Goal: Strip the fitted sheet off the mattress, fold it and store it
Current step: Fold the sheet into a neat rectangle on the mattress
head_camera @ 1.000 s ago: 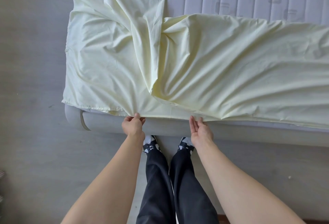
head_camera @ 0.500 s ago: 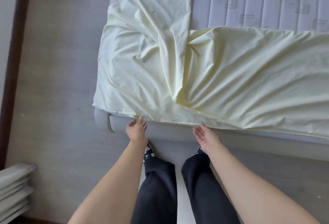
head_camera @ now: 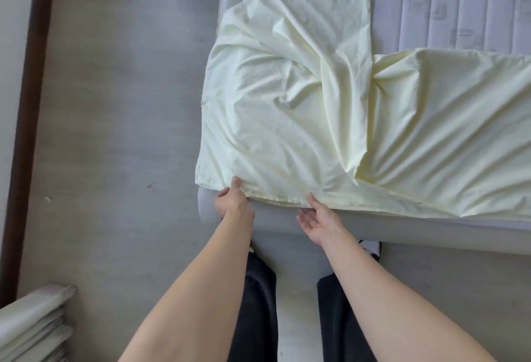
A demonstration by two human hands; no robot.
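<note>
The pale yellow fitted sheet (head_camera: 301,120) lies crumpled in a long strip on the white quilted mattress (head_camera: 448,16), with one end doubled over at the left. My left hand (head_camera: 234,200) pinches the sheet's near hem close to its left corner, thumb on top. My right hand (head_camera: 317,218) is open with the palm turned up. Its fingertips touch the same hem a little to the right.
The grey padded bed frame (head_camera: 402,232) runs along the near side of the mattress. My legs in dark trousers (head_camera: 258,304) stand against it. A stack of folded pale linens (head_camera: 31,330) lies at the lower left, and a dark wooden strip (head_camera: 28,102) borders the grey floor.
Both hands have slid left along the near hem toward the sheet's left corner, and my view has shifted left. The stack of folded linens has come into view.
</note>
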